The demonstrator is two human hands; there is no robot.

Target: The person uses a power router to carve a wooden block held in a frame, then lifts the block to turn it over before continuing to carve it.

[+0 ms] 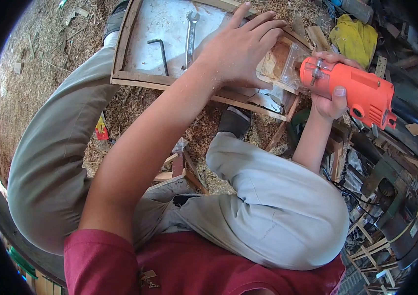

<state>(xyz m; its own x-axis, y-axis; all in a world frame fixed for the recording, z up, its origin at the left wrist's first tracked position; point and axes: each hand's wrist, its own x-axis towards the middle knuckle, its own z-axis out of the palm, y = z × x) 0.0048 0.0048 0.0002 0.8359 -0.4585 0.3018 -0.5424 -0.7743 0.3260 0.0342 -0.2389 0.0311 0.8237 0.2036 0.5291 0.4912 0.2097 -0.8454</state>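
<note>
My right hand [334, 101] is wrapped round an orange trim router [354, 88], which lies on its side with its clear plastic base [291, 66] facing left. The base overlaps the right end of a shallow wood-framed tray [142, 77]. Above the tray, my left hand [243, 49] is open, its fingers stretched toward the upper right and its thumb apart, close to the router's base. Left of that hand, an open-ended wrench [190, 42] and a black hex key [162, 53] lie on the tray's white bottom. My left forearm hides part of the tray.
Wood shavings [52, 64] cover the ground. A yellow cloth [354, 39] lies behind the router. Wood scraps, cables and metal parts [390, 196] clutter the right side. A small red and yellow packet [102, 129] lies by my left leg. My bent knees flank the work.
</note>
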